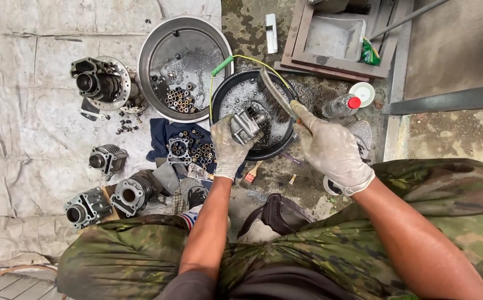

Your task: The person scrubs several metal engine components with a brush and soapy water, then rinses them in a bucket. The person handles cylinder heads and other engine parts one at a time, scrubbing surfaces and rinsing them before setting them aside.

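My left hand (226,145), in a dirty white glove, grips a grey metal engine part (246,124) over a black basin (227,89) of foamy liquid. My right hand (330,149), also gloved, holds a long brush (277,93) whose bristles rest against the top of the engine part. Both hands hover above the basin's near rim. A green and yellow wire (222,65) curves over the basin's far edge.
A large round metal tray (158,53) holds small rollers and bolts. Engine cylinders (107,159) and a hub (100,82) lie on grey sheeting to the left. A red-capped bottle (341,104), a small brush (250,175) and a wooden frame (338,61) sit nearby.
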